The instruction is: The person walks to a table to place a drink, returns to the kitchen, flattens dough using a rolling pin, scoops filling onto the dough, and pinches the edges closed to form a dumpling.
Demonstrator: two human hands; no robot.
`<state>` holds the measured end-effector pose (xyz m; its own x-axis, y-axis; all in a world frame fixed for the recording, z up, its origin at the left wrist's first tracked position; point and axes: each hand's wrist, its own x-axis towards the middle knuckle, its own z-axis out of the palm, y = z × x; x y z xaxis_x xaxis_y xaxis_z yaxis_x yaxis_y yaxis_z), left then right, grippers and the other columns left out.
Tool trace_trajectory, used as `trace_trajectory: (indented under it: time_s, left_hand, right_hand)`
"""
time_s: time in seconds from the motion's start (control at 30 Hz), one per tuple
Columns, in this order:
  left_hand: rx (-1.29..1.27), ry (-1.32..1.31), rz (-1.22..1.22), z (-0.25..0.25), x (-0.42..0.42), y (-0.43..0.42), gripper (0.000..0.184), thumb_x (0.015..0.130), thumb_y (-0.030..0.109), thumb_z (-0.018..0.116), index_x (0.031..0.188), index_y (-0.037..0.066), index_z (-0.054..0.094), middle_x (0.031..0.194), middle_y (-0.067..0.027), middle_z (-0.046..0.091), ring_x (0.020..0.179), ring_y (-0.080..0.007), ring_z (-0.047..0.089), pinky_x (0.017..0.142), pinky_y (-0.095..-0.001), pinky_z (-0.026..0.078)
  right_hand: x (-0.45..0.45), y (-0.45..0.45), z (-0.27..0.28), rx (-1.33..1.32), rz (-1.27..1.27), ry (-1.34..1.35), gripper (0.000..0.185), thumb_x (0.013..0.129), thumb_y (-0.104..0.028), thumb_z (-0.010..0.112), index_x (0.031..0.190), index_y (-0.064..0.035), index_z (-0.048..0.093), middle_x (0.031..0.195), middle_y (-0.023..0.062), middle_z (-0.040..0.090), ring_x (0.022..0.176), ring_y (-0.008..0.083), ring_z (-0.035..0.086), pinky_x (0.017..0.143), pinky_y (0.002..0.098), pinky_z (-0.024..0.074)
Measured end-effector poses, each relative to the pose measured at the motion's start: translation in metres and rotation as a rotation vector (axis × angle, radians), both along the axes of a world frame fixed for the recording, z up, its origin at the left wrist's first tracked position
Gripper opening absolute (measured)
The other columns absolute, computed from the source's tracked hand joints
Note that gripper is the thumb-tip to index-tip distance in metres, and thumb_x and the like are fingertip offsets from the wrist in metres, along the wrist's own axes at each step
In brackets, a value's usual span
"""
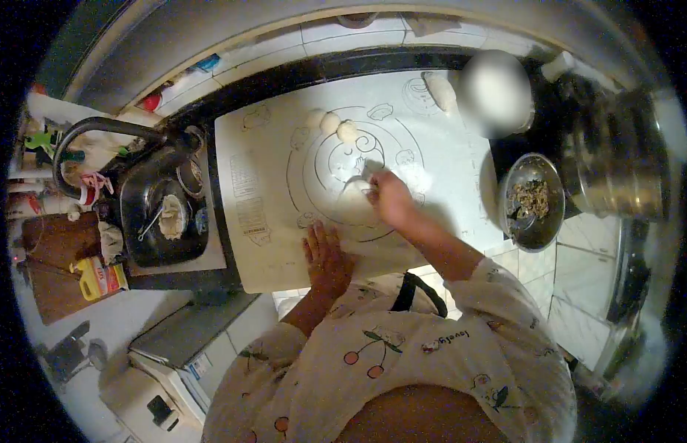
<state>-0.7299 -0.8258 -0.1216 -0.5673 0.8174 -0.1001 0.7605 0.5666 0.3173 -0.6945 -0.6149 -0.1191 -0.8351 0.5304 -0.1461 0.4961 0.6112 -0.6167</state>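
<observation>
On the counter lies a pale printed kneading mat (262, 159). My left hand (329, 258) rests near the mat's front edge, palm down with its fingers apart. Over the middle of the mat, my right hand (391, 201) is closed, its fingers curled around something too blurred to name. Just beside its fingertips is a whitish, flattish patch that looks like dough (357, 196). Behind the hands sit several small dough balls (347, 131) in a short row. A longer dough piece (439, 91) lies at the mat's far right corner.
A metal bowl (535, 236) with a chopped dark mixture stands right of the mat, and a whitish round, blurred shape (497, 92) is behind it. To the left are a black sink (148, 247) with dishes, a black faucet (107, 125) and a yellow bottle (92, 280).
</observation>
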Motion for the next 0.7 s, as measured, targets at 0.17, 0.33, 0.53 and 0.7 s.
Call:
trace_trajectory:
  time_s: [0.17,0.33,0.53,0.7]
  left_hand:
    - [0.150,0.052,0.040,0.007,-0.038,0.069,0.074,0.078,0.032,0.058,0.134,-0.003,0.026,0.141,-0.0267,0.017,0.133,-0.0418,0.011,0.106,-0.0544,0.010]
    - [0.300,0.198,0.017,0.000,-0.085,0.143,0.068,0.081,0.034,0.054,0.134,-0.001,0.029,0.142,-0.0218,0.022,0.133,-0.0361,0.016,0.105,-0.0549,0.013]
    - [0.118,0.189,-0.021,0.002,-0.061,0.095,0.072,0.082,0.035,0.053,0.136,-0.002,0.023,0.143,-0.0205,0.019,0.133,-0.0361,0.017,0.104,-0.0565,0.015]
    - [0.330,0.241,-0.007,0.003,-0.104,0.165,0.070,0.084,0.033,0.051,0.136,-0.004,0.022,0.143,-0.0219,0.019,0.133,-0.0372,0.016,0.104,-0.0563,0.014]
  right_hand:
    - [0.016,-0.015,0.009,-0.154,-0.066,0.078,0.033,0.072,-0.008,0.059,0.105,-0.0063,0.055,0.101,0.0214,0.057,0.091,0.0382,0.056,0.079,0.0437,0.0465]
    - [-0.004,0.003,-0.002,0.092,0.041,0.099,0.025,0.072,-0.004,0.058,0.097,-0.0073,0.061,0.091,0.0183,0.058,0.085,0.0356,0.057,0.073,0.0411,0.0476]
    - [0.005,-0.002,-0.002,0.022,0.050,0.248,0.023,0.073,-0.003,0.055,0.095,-0.0069,0.063,0.097,0.0204,0.058,0.092,0.0364,0.055,0.080,0.0399,0.0462]
    - [-0.009,0.012,0.016,-0.004,-0.032,0.180,0.026,0.072,0.001,0.051,0.097,-0.0028,0.059,0.103,0.0199,0.056,0.094,0.0360,0.055,0.082,0.0402,0.0452]
